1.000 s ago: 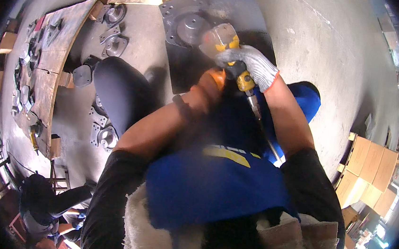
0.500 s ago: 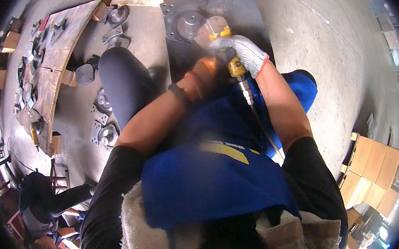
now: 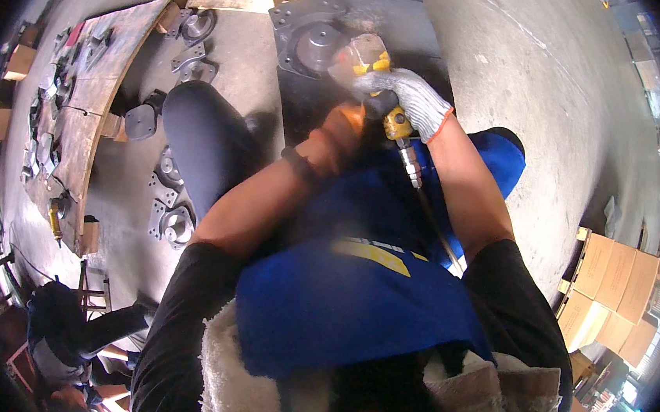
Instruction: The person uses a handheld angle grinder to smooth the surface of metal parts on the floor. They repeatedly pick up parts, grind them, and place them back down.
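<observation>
Your right hand (image 3: 411, 103), in a grey glove, is wrapped tight around the yellow grinder (image 3: 376, 80), wrist bent down. Your left hand (image 3: 341, 136), blurred, seems to close on its lower body. The tool's head meets the dark metal plate (image 3: 317, 44) on the floor (image 3: 528, 90).

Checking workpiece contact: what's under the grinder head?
Under the grinder lies a dark grey cast metal part with a round boss, on a dark mat. The right hand, gloved, grips the tool; the contact point itself is blurred and covered.
</observation>
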`<state>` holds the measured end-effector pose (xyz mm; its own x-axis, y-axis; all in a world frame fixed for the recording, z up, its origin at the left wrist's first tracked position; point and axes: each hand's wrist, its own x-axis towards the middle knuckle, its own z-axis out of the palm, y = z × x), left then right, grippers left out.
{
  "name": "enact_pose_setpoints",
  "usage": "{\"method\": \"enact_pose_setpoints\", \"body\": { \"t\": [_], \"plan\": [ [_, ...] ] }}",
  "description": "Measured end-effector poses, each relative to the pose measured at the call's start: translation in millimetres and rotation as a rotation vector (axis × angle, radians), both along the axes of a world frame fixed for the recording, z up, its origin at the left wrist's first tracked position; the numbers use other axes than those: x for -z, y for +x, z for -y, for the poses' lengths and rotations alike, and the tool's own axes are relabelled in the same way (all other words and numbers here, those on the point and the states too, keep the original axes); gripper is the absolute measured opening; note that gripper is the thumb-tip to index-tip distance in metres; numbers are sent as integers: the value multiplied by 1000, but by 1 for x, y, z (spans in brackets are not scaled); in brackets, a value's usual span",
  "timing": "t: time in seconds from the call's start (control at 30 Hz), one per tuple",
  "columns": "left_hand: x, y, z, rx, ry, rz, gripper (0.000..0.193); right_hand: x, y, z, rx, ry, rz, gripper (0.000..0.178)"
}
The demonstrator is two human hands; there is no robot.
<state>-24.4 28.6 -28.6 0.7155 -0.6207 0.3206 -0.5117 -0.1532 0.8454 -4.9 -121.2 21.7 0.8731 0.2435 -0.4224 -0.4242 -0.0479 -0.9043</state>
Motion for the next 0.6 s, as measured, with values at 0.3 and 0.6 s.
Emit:
{"method": "enact_pose_setpoints", "body": {
  "t": [0.3,0.6],
  "plan": [
    [32,4,0,-73,69,281,33,-11,3,-6,12,-148,-43,33],
    [40,4,-4,-42,225,258,40,10,11,-1,-192,-451,230,32]
  ]
}}
